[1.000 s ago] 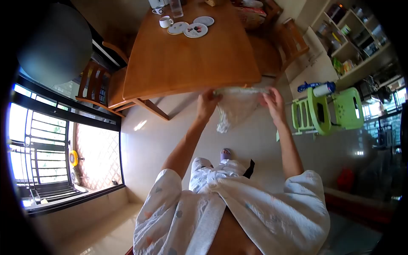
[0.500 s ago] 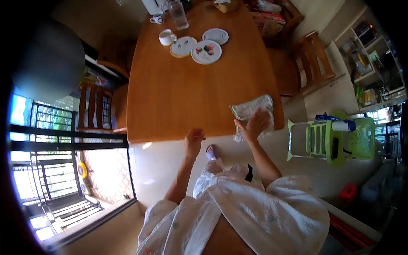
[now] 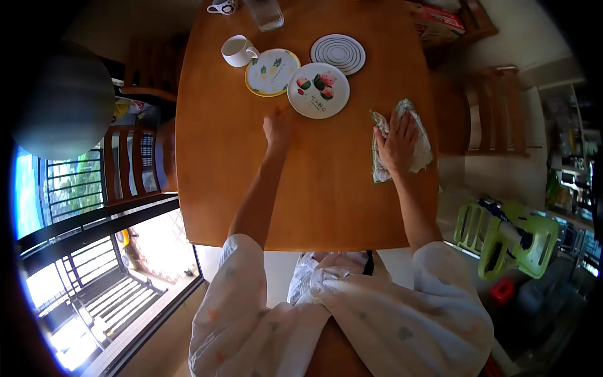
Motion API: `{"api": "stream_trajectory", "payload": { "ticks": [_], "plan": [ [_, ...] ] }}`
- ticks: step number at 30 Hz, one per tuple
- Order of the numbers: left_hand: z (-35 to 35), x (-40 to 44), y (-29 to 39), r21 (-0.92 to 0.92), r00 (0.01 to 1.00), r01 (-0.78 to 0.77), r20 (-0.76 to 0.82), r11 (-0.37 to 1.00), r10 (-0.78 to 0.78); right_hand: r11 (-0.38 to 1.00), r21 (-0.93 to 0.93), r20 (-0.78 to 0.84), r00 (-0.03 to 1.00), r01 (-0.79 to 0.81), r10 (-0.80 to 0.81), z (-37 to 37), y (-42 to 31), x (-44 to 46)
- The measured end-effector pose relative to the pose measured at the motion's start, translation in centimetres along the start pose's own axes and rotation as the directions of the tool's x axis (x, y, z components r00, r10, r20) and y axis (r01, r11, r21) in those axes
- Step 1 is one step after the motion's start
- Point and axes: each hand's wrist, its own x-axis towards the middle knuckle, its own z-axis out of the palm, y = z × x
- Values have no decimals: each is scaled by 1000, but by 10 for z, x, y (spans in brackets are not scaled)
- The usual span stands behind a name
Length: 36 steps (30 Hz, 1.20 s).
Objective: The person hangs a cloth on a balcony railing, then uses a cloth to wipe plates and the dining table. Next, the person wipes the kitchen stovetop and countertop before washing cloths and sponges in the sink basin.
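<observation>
My right hand [image 3: 398,143] lies with fingers spread on top of a folded whitish cloth [image 3: 422,151] with a green edge, on the right side of the wooden table [image 3: 314,201]. Over the table's left half is my left hand [image 3: 277,127], its fingers curled and blurred, so what they hold, if anything, cannot be made out. Just beyond it are a yellow-rimmed plate [image 3: 272,73], a white plate with watermelon pictures [image 3: 318,91] and a round ringed mat [image 3: 338,54]. A white mug [image 3: 238,51] stands beside the yellow-rimmed plate.
Toward the back left stand a clear glass pitcher [image 3: 267,14] and a patterned cup [image 3: 222,7]. Wooden chairs flank the table, one on the left [image 3: 130,164] and one on the right [image 3: 497,113]. A green plastic chair [image 3: 515,242] is at the lower right.
The cloth, first held stretched between both hands, went onto the table under my right hand and moved farther in. My left hand let go and moved forward over the table. The view came closer.
</observation>
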Motion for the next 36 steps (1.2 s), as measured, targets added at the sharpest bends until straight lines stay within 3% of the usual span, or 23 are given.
{"api": "stream_trajectory", "payload": {
  "ticks": [3, 5, 6, 8, 9, 10, 11, 13, 14, 15, 17, 18, 19, 21, 25, 27, 29, 30, 31, 33, 34, 35, 36],
  "plan": [
    [20, 23, 23, 217, 998, 18, -60, 976, -5, 986, 154, -12, 997, 71, -70, 20, 11, 29],
    [31, 33, 17, -74, 990, 116, 85, 991, -109, 976, 189, -42, 994, 108, -102, 22, 16, 43],
    [34, 35, 14, -72, 990, 120, 77, 990, -115, 950, 305, 9, 998, 62, -68, 26, 18, 50],
    [34, 30, 19, -122, 942, 131, 325, 984, -85, 907, 420, 65, 997, 18, -49, 40, 23, 60],
    [33, 19, 19, -121, 944, 137, 317, 983, -93, 828, 549, 39, 993, -112, 108, 47, 22, 61],
    [31, -3, 45, -355, 932, 258, 335, 898, -136, 709, 670, 35, 964, -219, 264, 55, 25, 69],
    [28, -24, 64, -564, 918, 359, 359, 743, -171, 705, 677, 35, 967, -209, 253, 56, 28, 77],
    [24, -54, 80, -560, 901, 381, 402, 736, -161, 97, 902, 333, 820, -421, 465, 38, 39, 92],
    [25, -67, 87, -553, 879, 404, 456, 729, -142, -64, 862, 491, 797, -503, 352, -29, 27, 105],
    [25, -84, 95, -552, 877, 409, 459, 727, -145, 51, 878, 437, 842, -475, 317, -30, 26, 104],
    [22, -110, 112, -559, 823, 443, 563, 701, -71, -48, 947, 322, 940, -319, 109, -64, -1, 95],
    [20, -120, 122, -572, 802, 438, 597, 693, -14, 160, 979, 143, 986, -128, -86, -69, -8, 92],
    [20, -126, 128, -571, 799, 438, 601, 694, -10, 317, 942, -5, 951, 107, -308, -76, -14, 91],
    [18, -135, 136, -493, 786, 356, 617, 794, 31, 395, 914, 30, 953, 96, -301, -86, -22, 99],
    [7, -150, 139, -509, 794, 337, 605, 792, 51, 522, 853, 172, 949, -10, -264, -92, -40, 102],
    [2, -144, 139, -494, 815, 324, 579, 806, 27, 507, 853, 71, 937, 120, -342, -111, -55, 91],
    [-6, -156, 132, -456, 823, 344, 567, 821, -31, 560, 824, 342, 864, -87, -369, -102, -51, 105],
    [-5, -156, 132, -440, 834, 307, 552, 844, -15, 647, 758, 359, 881, -83, -308, -86, -50, 108],
    [-5, -155, 132, -422, 842, 272, 539, 865, -2, 646, 760, 354, 882, -78, -310, -89, -57, 101],
    [-4, -146, 128, -462, 855, 254, 518, 850, 26, 555, 810, 21, 936, 191, -352, -101, -68, 80],
    [-8, -152, 122, -485, 858, 257, 512, 836, 33, 568, 815, 111, 932, 113, -345, -93, -64, 83],
    [-13, -156, 122, -482, 855, 264, 517, 836, 28, 559, 819, 63, 949, 128, -310, -80, -58, 89],
    [-19, -156, 127, -469, 831, 278, 556, 838, 35, 416, 855, 435, 864, -310, -252, -68, -48, 102]
  ]
}}
